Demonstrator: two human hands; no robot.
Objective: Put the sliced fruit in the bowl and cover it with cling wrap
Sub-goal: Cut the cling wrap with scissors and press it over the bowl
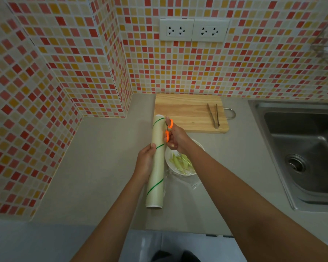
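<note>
A white bowl (169, 161) with pale green fruit slices (181, 162) sits on the grey counter, with clear cling film (192, 181) stretched over it and hanging past its near edge. My left hand (145, 162) grips the long cling wrap roll (157, 167), held lengthwise just left of the bowl. My right hand (176, 138) holds orange-handled scissors (169, 129) against the roll's right side, above the bowl's far rim. The blades are mostly hidden.
A wooden cutting board (187, 114) lies behind the bowl, with metal tongs (213, 115) on its right part. A steel sink (299, 148) fills the right side. Tiled walls enclose the back and left. The counter's front edge is near me.
</note>
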